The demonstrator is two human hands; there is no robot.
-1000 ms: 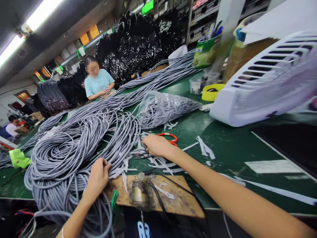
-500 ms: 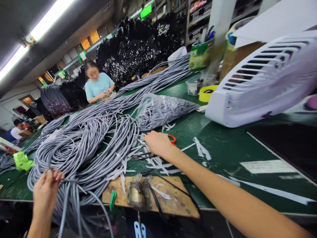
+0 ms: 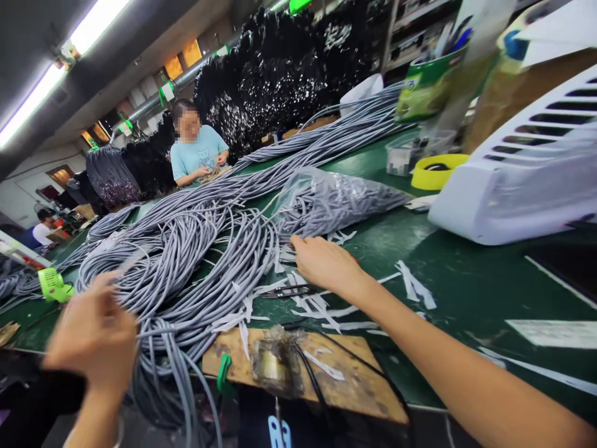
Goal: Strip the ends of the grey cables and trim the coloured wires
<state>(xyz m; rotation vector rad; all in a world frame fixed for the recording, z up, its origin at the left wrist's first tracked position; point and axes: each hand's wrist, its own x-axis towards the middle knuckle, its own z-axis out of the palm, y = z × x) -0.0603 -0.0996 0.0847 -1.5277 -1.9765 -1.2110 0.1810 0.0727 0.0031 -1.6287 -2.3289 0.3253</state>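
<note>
My left hand (image 3: 93,336) is raised at the lower left, smeared by motion, in front of a large coil of grey cables (image 3: 158,267). A pale blurred streak shows above its fingers; I cannot make out what it is. My right hand (image 3: 326,264) reaches over the bench with its fingers curled down, close to the near end of a clear plastic bag (image 3: 336,202) full of short grey pieces. What its fingertips hold, if anything, is hidden. Under and beside it lie white strips (image 3: 312,305) and small dark snips (image 3: 291,290).
A wooden board (image 3: 364,373) at the bench edge carries a metal block (image 3: 275,364) wrapped in clear film. To the right are a white fan (image 3: 504,186), a yellow tape roll (image 3: 438,171) and a green can (image 3: 431,87). A co-worker (image 3: 198,149) sits across the bench.
My left hand has lifted away from the cable ends and is now blurred. My right hand has shifted towards the bag, covering most of the red handle. The view has turned slightly left.
</note>
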